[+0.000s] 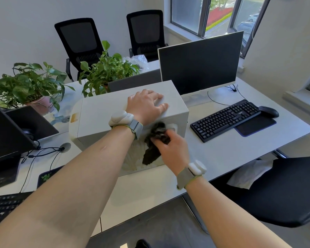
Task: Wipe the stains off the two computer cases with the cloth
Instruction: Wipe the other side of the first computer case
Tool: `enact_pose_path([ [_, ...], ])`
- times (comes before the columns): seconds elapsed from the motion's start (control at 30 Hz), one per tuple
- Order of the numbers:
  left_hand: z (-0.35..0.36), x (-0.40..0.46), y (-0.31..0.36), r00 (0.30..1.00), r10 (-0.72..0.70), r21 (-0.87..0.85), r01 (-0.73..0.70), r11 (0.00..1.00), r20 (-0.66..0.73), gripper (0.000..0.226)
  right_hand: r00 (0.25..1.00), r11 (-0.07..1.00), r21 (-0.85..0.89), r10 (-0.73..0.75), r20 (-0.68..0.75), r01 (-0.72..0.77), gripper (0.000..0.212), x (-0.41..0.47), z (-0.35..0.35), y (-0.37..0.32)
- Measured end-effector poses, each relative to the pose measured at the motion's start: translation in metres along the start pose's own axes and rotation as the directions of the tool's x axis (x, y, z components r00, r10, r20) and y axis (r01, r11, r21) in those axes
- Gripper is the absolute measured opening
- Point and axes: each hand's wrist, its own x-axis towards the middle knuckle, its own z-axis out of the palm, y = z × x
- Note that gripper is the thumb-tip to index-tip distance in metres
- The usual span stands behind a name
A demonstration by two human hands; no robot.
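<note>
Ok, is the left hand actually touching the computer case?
Touching. The head view shows the left hand lying flat on top of the computer case, fingers spread, with no gap under the palm.

- The computer case stands on the desk, keyboard to its right.
- The monitor stands behind the keyboard.
- Plants stand behind the case.

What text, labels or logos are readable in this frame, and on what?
No text can be read.
Keyboard: a small white brand mark near its top edge, too small to read.
Computer case: a yellow-orange sticker on its left end, blurred, no legible text.
Mouse pad at the left: a green logo, blurred, not legible.
Monitor: screen dark, no visible marking.
</note>
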Motion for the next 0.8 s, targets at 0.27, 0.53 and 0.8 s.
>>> enact_pose_path([
  [0.27, 0.000, 0.002, -0.001, 1.000, 0.002, -0.018, -0.002, 1.000, 0.013, 0.054, 0.901, 0.904, 0.094, 0.425, -0.084, -0.418, 0.021, -0.001, -0.010, 0.045],
  [0.53, -0.002, 0.001, -0.001, 1.000, -0.001, -0.040, 0.001, 0.999, 0.020, 0.054, 0.992, 0.987, -0.098, 0.129, 0.008, -0.128, 0.027, -0.002, 0.020, 0.006],
  [0.8, 0.000, 0.001, -0.001, 1.000, 0.008, -0.038, -0.008, 0.999, 0.008, 0.053, 0.870, 0.867, 0.086, 0.492, 0.000, -0.490, 0.017, -0.003, -0.007, 0.045],
])
